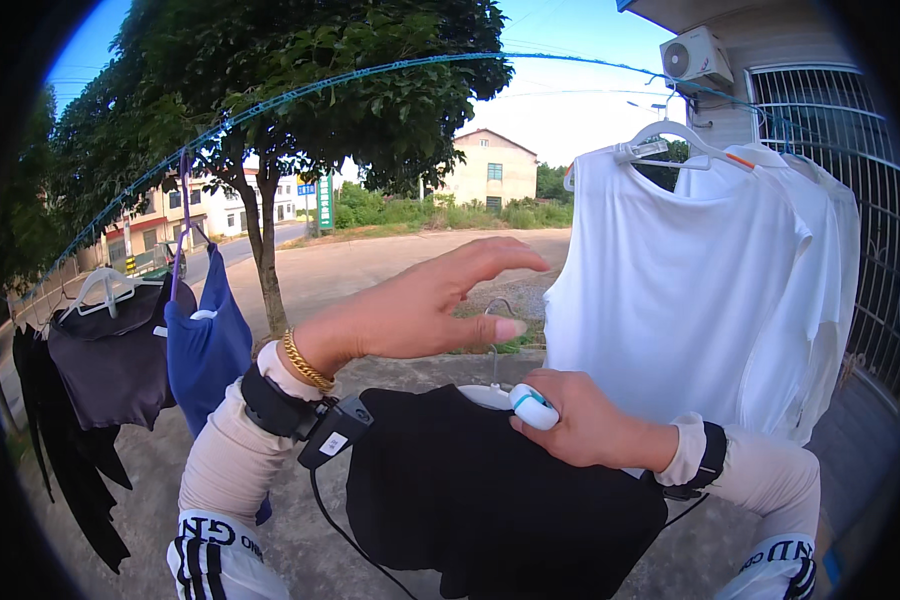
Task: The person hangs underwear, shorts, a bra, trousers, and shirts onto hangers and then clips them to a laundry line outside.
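My left hand (420, 305) is raised in front of me, thumb and fingers apart, holding nothing. Just beyond its thumb stands the metal hook (495, 345) of a white hanger (485, 397). My right hand (595, 420) is closed around a rounded white piece with a teal stripe (535, 407), which looks like the shoulder end of that hanger. A black garment (500, 490) hangs below, partly over the hanger. Its neck edge lies close to my right fingers, and whether they grip the cloth too is hidden.
A blue clothesline (370, 72) arches across. White sleeveless tops (660, 290) hang at the right, close to my right arm. A blue garment (210, 335), a dark grey top (110, 350) and black clothing (70, 470) hang at the left. Behind are a tree (260, 230) and a barred window (840, 160).
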The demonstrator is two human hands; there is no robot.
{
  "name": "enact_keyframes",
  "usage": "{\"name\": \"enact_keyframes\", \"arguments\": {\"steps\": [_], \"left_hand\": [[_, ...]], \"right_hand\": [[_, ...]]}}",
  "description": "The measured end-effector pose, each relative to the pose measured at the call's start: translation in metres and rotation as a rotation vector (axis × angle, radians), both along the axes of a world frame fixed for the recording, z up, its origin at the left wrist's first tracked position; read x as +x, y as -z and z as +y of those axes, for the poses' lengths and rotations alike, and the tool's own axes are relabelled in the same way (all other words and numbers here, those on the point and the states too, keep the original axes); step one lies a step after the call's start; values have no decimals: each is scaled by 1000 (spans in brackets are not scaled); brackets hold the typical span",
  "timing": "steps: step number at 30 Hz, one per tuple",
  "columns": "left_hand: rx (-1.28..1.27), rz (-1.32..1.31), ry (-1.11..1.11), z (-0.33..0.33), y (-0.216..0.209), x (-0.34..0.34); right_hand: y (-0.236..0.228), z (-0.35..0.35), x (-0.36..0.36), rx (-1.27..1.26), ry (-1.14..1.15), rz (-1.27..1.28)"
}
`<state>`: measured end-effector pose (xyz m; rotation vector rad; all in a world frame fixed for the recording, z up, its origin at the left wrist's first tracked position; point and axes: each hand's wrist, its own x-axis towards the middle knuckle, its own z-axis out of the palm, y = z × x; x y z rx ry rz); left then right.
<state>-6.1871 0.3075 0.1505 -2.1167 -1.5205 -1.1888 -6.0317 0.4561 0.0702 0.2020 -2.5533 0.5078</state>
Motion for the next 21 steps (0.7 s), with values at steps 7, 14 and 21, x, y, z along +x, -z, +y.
{"name": "enact_keyframes", "arguments": {"steps": [7,14,21], "left_hand": [[-414,431,-86,-17,-17,6],[-406,342,80,-33,0,14],[-549,-218,-13,-46,7,31]], "right_hand": [[-3,3,8,45,-2,-94],[3,-49,55,-174,62,-288],[-51,-28,107,20,-161,-508]]}}
